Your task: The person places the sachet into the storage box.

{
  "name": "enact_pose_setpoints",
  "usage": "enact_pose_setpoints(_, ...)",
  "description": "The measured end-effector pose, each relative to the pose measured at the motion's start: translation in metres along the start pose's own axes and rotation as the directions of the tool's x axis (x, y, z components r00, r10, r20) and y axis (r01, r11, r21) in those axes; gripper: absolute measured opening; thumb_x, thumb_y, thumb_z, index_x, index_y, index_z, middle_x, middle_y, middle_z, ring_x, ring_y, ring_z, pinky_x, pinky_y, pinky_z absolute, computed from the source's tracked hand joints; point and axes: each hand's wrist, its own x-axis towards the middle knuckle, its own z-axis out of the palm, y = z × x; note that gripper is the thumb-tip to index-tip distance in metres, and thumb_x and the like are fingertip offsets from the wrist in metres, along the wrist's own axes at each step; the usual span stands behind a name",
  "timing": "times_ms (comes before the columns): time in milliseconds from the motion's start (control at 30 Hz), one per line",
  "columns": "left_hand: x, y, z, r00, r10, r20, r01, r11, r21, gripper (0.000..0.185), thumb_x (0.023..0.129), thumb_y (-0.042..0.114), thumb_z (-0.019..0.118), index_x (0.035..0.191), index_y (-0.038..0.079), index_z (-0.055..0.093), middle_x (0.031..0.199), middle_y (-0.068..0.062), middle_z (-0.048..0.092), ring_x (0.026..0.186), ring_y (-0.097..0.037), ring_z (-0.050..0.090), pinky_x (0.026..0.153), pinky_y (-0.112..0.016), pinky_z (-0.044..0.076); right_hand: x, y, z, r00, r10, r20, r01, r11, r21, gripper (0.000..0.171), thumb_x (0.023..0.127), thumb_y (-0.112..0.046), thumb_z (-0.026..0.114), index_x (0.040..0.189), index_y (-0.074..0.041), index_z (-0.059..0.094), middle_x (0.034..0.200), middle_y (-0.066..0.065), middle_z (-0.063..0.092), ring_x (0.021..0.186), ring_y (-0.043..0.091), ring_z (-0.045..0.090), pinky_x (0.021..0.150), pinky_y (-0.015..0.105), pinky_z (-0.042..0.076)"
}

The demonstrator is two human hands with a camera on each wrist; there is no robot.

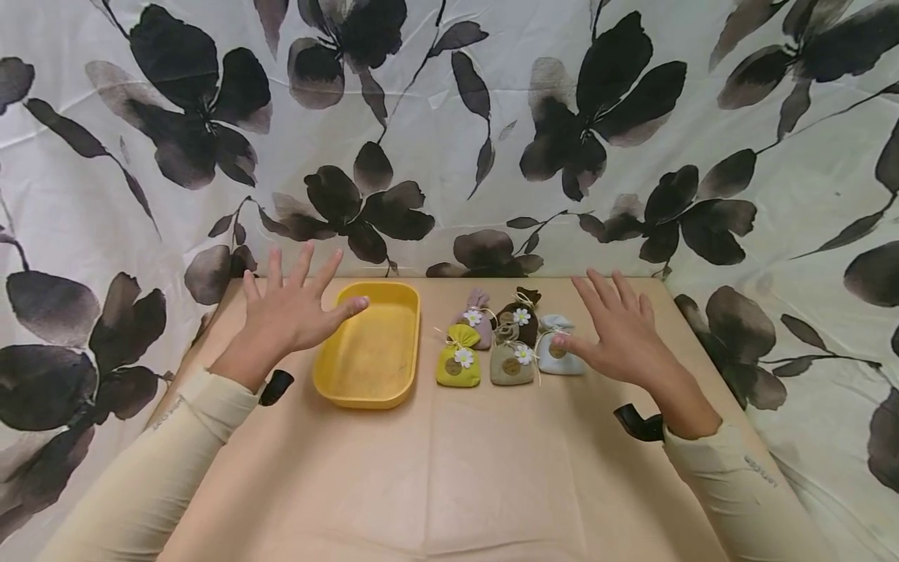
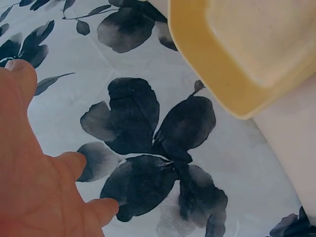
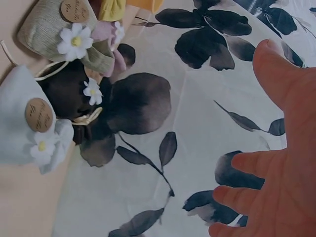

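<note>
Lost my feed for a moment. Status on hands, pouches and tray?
Left hand open, spread by the yellow tray. Right hand open, thumb by the pale blue pouch. Five pouches grouped beside the tray, none held. Nothing between them.

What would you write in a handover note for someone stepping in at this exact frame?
Left hand: open, fingers spread, hovering beside the yellow tray, holding nothing.
Right hand: open, fingers spread, next to the white sachet, holding nothing.
Five small sachets stand grouped on the table right of the tray: yellow sachet, olive sachet, pink sachet, brown sachet and the white one.
Done: nothing is in the tray.
Left: all five sachets are still outside it.
</note>
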Motion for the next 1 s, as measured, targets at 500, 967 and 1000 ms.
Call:
enact_pose_setpoints(500,0.005,-0.008,0.017,1.000,0.017,0.017,-0.017,1.000,-0.008,0.103,0.088,0.094,0.024,0.168,0.033,0.002,0.175,-0.013,-0.015,0.156,-0.054,-0.021,0.114,-0.085,-0.014,-0.002,0.001,0.011,0.999,0.027,0.017,-0.027,0.999,-0.017,0.104,0.092,-0.062,0.070,0.167,-0.011,0.018,0.174,0.022,0.012,0.159,0.052,0.000,0.116,0.085,0.000)
enact_pose_setpoints(967,0.002,-0.010,0.030,0.999,0.035,0.021,-0.035,0.999,0.001,0.100,0.090,0.091,0.026,0.168,0.033,0.004,0.175,-0.014,-0.014,0.157,-0.055,-0.017,0.115,-0.085,-0.011,-0.009,0.007,0.023,0.999,0.033,0.005,-0.033,0.999,-0.018,0.101,0.094,-0.061,0.067,0.167,-0.010,0.019,0.173,0.023,0.013,0.159,0.053,0.001,0.116,0.085,0.001)
enact_pose_setpoints(1000,0.001,-0.011,0.031,0.999,0.034,0.020,-0.034,0.999,-0.002,0.100,0.090,0.091,0.027,0.168,0.033,0.004,0.175,-0.014,-0.013,0.157,-0.055,-0.017,0.115,-0.085,-0.011,-0.009,0.007,0.024,0.999,0.032,0.006,-0.032,0.999,-0.020,0.100,0.095,-0.061,0.067,0.167,-0.010,0.019,0.173,0.023,0.012,0.159,0.053,0.001,0.116,0.085,0.001)
